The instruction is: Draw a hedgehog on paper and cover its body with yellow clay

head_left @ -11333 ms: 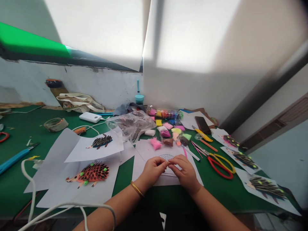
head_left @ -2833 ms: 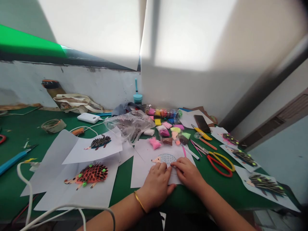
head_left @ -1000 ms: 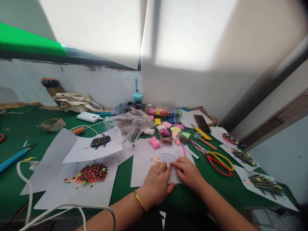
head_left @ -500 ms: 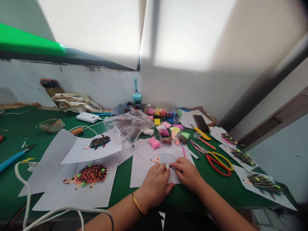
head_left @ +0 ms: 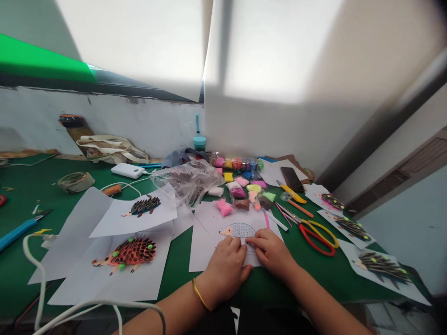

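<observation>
On a white sheet (head_left: 201, 251) lies a hedgehog picture (head_left: 240, 230) with a pale face and a blue scale pattern on its back. My left hand (head_left: 226, 263), a gold bangle at its wrist, rests on the paper over the picture's lower left, fingers curled and thumb apart. From the right, my right hand (head_left: 270, 251) touches the paper at the picture's lower right edge with its index fingertip. The hands' fingertips nearly meet, and anything small beneath them is hidden. Just behind the picture sits a pink clay packet (head_left: 224, 207).
Red and yellow scissors (head_left: 319, 237), a white pen (head_left: 279, 221) and an orange tool (head_left: 301, 208) lie right. More clay packets and a plastic bag (head_left: 190, 179) are behind. Finished hedgehog pictures (head_left: 134, 252) lie left and right. A white cable (head_left: 42, 274) runs at front left.
</observation>
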Demonstrator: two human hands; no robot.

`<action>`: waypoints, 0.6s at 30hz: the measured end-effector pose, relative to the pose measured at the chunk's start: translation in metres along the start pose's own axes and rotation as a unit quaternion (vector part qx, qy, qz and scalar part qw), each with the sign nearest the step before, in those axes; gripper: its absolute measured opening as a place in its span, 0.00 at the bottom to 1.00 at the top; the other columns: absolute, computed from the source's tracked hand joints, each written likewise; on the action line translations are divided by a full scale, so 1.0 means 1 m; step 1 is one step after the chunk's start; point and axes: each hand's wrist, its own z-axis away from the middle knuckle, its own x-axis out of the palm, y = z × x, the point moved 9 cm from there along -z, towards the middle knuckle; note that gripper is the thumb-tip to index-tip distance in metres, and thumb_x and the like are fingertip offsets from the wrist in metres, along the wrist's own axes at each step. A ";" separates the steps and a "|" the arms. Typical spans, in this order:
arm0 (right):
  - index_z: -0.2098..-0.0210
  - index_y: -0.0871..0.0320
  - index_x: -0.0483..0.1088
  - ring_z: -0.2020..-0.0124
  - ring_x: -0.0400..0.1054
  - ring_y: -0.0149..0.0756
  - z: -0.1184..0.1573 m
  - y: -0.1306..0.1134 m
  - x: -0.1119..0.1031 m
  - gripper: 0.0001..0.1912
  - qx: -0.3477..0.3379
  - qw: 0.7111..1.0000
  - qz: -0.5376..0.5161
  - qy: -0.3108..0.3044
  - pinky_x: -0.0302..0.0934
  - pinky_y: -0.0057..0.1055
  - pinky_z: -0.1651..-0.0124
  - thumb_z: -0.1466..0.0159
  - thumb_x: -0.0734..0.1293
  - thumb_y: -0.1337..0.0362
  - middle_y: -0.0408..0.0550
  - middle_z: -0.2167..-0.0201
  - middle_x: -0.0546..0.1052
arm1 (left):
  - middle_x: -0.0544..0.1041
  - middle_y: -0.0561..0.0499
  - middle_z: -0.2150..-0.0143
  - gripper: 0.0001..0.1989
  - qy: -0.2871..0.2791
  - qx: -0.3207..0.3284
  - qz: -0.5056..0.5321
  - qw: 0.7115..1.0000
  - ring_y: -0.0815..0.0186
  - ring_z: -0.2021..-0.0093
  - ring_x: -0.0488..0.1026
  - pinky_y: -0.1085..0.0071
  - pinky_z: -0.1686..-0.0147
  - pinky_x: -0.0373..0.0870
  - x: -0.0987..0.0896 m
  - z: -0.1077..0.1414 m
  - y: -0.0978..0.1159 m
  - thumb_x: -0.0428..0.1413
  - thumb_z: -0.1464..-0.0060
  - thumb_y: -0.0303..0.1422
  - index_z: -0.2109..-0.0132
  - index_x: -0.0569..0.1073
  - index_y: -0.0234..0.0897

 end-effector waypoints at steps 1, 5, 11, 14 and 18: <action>0.55 0.55 0.76 0.62 0.64 0.40 0.000 0.000 0.000 0.19 0.000 1.000 0.003 -0.001 0.62 0.38 0.58 0.40 0.61 0.76 0.49 0.66 0.72 | 0.69 0.45 0.54 0.18 0.001 0.000 0.000 1.000 0.53 0.52 0.66 0.55 0.52 0.68 0.000 0.000 0.000 0.58 0.45 0.38 0.49 0.68 0.36; 0.54 0.55 0.76 0.61 0.65 0.40 0.001 -0.001 -0.003 0.19 -0.005 1.000 0.004 0.009 0.63 0.38 0.57 0.39 0.61 0.75 0.49 0.65 0.72 | 0.69 0.45 0.54 0.18 0.002 0.000 0.000 1.000 0.53 0.52 0.66 0.55 0.52 0.68 -0.002 0.000 0.001 0.58 0.45 0.37 0.49 0.68 0.36; 0.54 0.54 0.76 0.62 0.65 0.40 0.002 -0.002 -0.005 0.19 -0.012 1.000 -0.004 0.021 0.63 0.37 0.58 0.39 0.62 0.76 0.49 0.66 0.72 | 0.69 0.45 0.54 0.17 0.000 0.000 -0.004 1.000 0.52 0.52 0.66 0.55 0.52 0.68 -0.001 -0.001 0.000 0.57 0.44 0.37 0.49 0.69 0.36; 0.55 0.54 0.76 0.62 0.65 0.40 0.002 -0.004 -0.001 0.19 -0.017 1.000 0.006 0.007 0.63 0.38 0.57 0.40 0.62 0.76 0.49 0.65 0.72 | 0.70 0.44 0.54 0.18 -0.002 0.001 -0.006 1.000 0.52 0.52 0.66 0.55 0.52 0.68 0.001 -0.001 0.000 0.58 0.44 0.37 0.49 0.69 0.35; 0.54 0.55 0.76 0.61 0.65 0.40 0.002 -0.004 -0.002 0.19 -0.020 1.000 0.001 0.011 0.63 0.38 0.57 0.40 0.62 0.76 0.49 0.65 0.73 | 0.69 0.45 0.53 0.18 -0.001 -0.001 -0.005 1.000 0.53 0.52 0.65 0.55 0.52 0.68 0.001 0.000 0.000 0.58 0.44 0.37 0.48 0.69 0.35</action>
